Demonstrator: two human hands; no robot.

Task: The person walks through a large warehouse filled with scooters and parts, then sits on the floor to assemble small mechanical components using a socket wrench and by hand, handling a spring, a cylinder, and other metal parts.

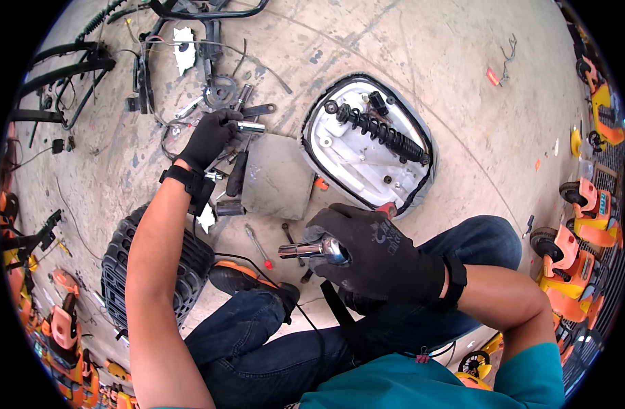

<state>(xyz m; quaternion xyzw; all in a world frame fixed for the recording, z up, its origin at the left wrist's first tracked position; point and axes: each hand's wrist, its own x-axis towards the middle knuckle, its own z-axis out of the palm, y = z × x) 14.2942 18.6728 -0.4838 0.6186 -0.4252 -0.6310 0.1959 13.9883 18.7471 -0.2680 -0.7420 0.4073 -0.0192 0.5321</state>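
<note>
My left hand (213,138), in a black glove, reaches over a heap of tools with its fingers closed on a shiny chrome socket (251,127). A dark-handled tool (236,174) lies under that wrist, beside a grey flat slab (278,177). Above my knees, my gloved right hand (374,255) grips a ratchet wrench (334,250). Its chrome socket end points left, and a red handle end shows past the fingers. Just beyond it lies an upturned scooter seat (312,153) with a black coil-spring shock absorber (387,134) in it.
A black metal frame (67,65) with cables stands at the far left. A ribbed black plastic part (121,266) lies beside my left forearm. A screwdriver (259,247) is on the floor near my shoe (251,279). Orange-and-yellow scooters (578,266) line the right side.
</note>
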